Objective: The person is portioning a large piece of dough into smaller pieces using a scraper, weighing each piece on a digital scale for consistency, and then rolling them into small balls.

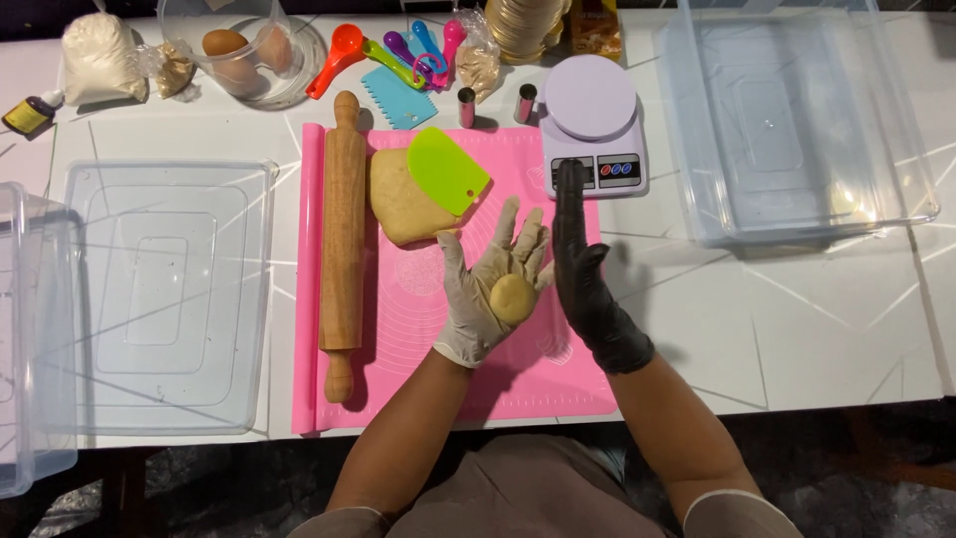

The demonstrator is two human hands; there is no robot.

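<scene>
**Desk:** What does the head camera show at the centre of the table?

**Photographer:** A person's left hand, in a pale glove, lies palm up over a pink silicone mat, fingers spread and released. A small ball of dough sits in the hollow of that palm, resting there rather than gripped.

**Desk:** And the other hand?

**Photographer:** The right hand, in a black glove, stands on edge just beside the ball, fingers straight, pressed together and holding nothing. Its fingertips point towards a lilac kitchen scale at the mat's far edge; whether they touch it, I cannot tell.

**Desk:** What surrounds them?

**Photographer:** A larger slab of dough lies on the mat beyond the left hand, with a green plastic scraper resting on top of it. A wooden rolling pin runs along the mat's left side. An empty clear plastic tub sits to the left, another clear tub to the right. At the back of the white table are coloured measuring spoons, a blue toothed scraper, a glass bowl with eggs and a bag of flour.
</scene>
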